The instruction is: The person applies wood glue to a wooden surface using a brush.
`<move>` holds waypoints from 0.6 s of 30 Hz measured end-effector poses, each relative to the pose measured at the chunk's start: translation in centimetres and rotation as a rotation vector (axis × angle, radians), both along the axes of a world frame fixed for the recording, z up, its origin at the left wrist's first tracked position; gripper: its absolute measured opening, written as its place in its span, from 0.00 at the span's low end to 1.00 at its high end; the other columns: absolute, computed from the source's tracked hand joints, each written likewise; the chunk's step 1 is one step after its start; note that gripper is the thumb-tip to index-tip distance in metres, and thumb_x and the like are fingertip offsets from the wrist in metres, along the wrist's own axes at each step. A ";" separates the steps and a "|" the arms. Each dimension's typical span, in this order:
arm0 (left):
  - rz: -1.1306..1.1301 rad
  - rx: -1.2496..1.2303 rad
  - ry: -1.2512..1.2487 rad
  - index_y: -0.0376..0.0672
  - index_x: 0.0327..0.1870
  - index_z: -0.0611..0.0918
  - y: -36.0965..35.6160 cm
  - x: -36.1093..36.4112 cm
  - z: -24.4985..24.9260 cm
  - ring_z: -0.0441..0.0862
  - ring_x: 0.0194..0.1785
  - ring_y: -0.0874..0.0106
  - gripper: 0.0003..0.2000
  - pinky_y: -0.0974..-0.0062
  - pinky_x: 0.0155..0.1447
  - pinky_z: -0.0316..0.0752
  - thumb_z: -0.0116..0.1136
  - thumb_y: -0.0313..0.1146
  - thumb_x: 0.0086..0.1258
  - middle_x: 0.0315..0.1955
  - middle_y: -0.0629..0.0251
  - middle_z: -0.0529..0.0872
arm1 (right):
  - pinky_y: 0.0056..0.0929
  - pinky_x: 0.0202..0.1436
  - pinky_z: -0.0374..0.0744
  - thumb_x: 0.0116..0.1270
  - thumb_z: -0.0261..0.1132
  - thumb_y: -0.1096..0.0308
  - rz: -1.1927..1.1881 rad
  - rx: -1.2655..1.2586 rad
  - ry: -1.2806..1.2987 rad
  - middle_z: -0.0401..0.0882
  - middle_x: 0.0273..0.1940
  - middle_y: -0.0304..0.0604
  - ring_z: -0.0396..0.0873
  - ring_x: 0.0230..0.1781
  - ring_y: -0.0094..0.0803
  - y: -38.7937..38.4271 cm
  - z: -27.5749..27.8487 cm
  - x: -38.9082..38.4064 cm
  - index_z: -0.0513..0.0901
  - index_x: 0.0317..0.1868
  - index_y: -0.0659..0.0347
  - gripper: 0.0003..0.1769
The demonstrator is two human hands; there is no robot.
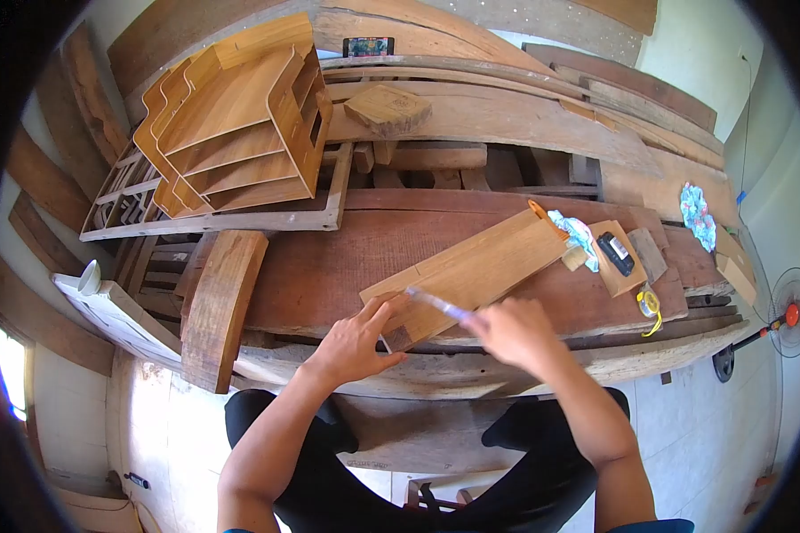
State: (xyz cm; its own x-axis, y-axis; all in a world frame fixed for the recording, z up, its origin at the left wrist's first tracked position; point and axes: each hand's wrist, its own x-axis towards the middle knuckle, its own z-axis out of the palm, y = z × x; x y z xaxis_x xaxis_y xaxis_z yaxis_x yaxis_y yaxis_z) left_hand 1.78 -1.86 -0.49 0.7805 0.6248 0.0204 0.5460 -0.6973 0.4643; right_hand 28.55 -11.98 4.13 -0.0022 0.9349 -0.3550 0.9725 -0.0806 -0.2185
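Note:
A flat wooden board (484, 265) lies slantwise on the reddish-brown plank (329, 258) in front of me. My left hand (356, 339) grips its near left end, fingers on top and the thumb by the near edge. In my closed right hand (516, 333) is a slim white-and-purple stick-like tool (440, 305), whose exact kind I cannot make out. Its tip points left, at the board's surface close to my left fingertips. By the board's far end are an orange-handled item (537, 210), partly hidden, and a crumpled patterned cloth (576, 233).
Right of the board are a black device (615, 253) and a yellow tape measure (649, 302). A tiered wooden organizer (231, 124) stands back left. A thick wood block (225, 306) juts over the left front edge. Another cloth (698, 216) and a fan (787, 313) are at right.

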 end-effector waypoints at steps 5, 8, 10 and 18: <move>-0.023 0.037 0.025 0.55 0.82 0.63 0.0 -0.1 -0.1 0.89 0.53 0.46 0.48 0.52 0.61 0.85 0.78 0.54 0.62 0.74 0.52 0.74 | 0.54 0.49 0.86 0.81 0.57 0.36 0.121 -0.068 0.115 0.91 0.36 0.57 0.91 0.39 0.56 -0.6 -0.6 -0.3 0.94 0.48 0.50 0.29; -0.015 0.014 0.022 0.54 0.82 0.63 0.0 0.2 0.1 0.89 0.54 0.45 0.49 0.52 0.62 0.85 0.79 0.56 0.61 0.74 0.52 0.73 | 0.51 0.46 0.86 0.82 0.55 0.37 -0.048 -0.036 0.060 0.91 0.34 0.55 0.91 0.38 0.54 0.4 0.1 0.3 0.94 0.48 0.51 0.29; -0.024 0.012 0.023 0.54 0.81 0.64 0.1 0.0 0.1 0.89 0.54 0.44 0.50 0.52 0.62 0.84 0.79 0.58 0.60 0.75 0.51 0.73 | 0.53 0.46 0.86 0.82 0.54 0.37 0.064 -0.005 0.080 0.91 0.34 0.54 0.90 0.37 0.54 -0.7 -1.0 -0.2 0.94 0.48 0.50 0.30; -0.019 0.014 0.017 0.54 0.82 0.64 -0.3 0.3 0.7 0.88 0.55 0.43 0.51 0.50 0.63 0.83 0.78 0.62 0.60 0.75 0.52 0.73 | 0.54 0.44 0.85 0.81 0.57 0.37 0.072 0.032 0.066 0.90 0.33 0.55 0.90 0.35 0.56 -1.0 -0.7 -0.8 0.94 0.44 0.52 0.30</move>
